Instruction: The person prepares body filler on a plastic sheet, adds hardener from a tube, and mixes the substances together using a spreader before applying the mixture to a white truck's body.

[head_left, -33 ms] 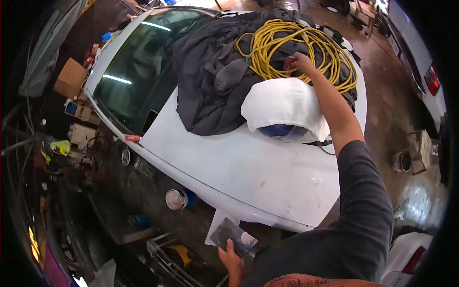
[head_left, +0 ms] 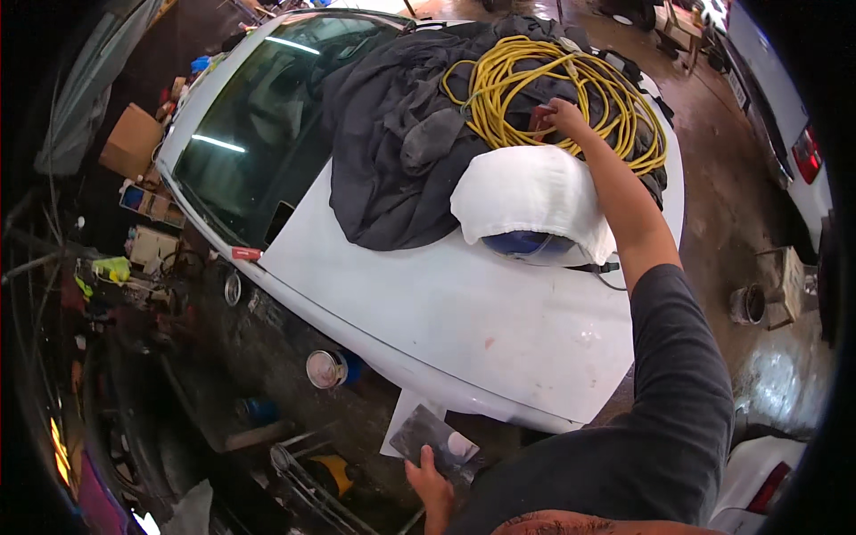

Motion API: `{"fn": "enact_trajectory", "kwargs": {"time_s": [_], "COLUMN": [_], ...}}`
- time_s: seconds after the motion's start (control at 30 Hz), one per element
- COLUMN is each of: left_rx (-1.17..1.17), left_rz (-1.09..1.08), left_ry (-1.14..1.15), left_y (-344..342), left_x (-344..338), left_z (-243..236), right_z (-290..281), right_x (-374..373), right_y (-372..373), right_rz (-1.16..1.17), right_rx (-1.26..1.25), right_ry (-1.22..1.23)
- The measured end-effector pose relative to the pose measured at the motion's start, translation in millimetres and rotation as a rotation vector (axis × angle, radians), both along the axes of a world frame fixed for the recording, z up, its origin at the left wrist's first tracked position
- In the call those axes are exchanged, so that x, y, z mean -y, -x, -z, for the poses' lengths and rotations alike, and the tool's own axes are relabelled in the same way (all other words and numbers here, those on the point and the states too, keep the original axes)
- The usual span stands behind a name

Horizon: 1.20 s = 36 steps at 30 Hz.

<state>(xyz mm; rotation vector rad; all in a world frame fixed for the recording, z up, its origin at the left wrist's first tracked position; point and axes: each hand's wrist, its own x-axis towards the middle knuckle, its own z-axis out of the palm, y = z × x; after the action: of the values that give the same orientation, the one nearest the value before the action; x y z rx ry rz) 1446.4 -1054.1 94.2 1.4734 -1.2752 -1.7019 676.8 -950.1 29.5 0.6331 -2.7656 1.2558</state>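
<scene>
Low in the picture, my left hand [head_left: 432, 486] is closed on the edge of a flat, dark grey board [head_left: 415, 432], with its thumb on top. A pale pinkish blob of paste [head_left: 460, 445] lies on the board. My right arm reaches far across the white car hood [head_left: 464, 325]. At its end my right hand [head_left: 564, 117] is closed on a small dark red piece [head_left: 539, 117], partly hidden by the fingers. That hand is over a coiled yellow cable [head_left: 495, 71], which lies on a crumpled dark cloth [head_left: 383, 196].
A white cloth [head_left: 526, 183] drapes over a dark blue rounded object [head_left: 526, 242] beside my right forearm. An open can [head_left: 325, 369] stands left of the hood. A small red item [head_left: 246, 254] lies near the windshield [head_left: 254, 134]. Another car [head_left: 785, 98] stands at right, near a bucket [head_left: 747, 304].
</scene>
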Motion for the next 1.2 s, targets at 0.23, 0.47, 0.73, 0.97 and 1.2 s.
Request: {"fn": "enact_trajectory", "kwargs": {"time_s": [0.23, 0.47, 0.73, 0.97, 1.2], "left_rx": [-0.074, -0.203, -0.324, -0.414, -0.405], "left_rz": [0.047, 0.152, 0.185, 0.088, 0.068], "left_ry": [-0.048, -0.083, -0.050, -0.021, -0.021], "left_y": [7.4, -27.0, -123.5, -233.9, -281.1], "left_x": [0.2, 10.4, 26.7, 35.4, 18.7], "left_z": [-18.7, -11.5, 6.1, 10.0, -15.4], "right_z": [-111.7, -286.6, -20.6, -23.3, -112.3], "right_x": [-8.6, -111.8, -50.9, -54.5, -42.4], "right_y": [-51.0, -243.3, -624.2, -778.9, -841.2], "right_rz": [-0.073, -0.276, -0.076, -0.503, -0.418], "right_rx": [0.036, -0.113, 1.269, 1.382, 1.118], "right_ry": [0.718, 1.160, 0.835, 0.922, 0.789]}}
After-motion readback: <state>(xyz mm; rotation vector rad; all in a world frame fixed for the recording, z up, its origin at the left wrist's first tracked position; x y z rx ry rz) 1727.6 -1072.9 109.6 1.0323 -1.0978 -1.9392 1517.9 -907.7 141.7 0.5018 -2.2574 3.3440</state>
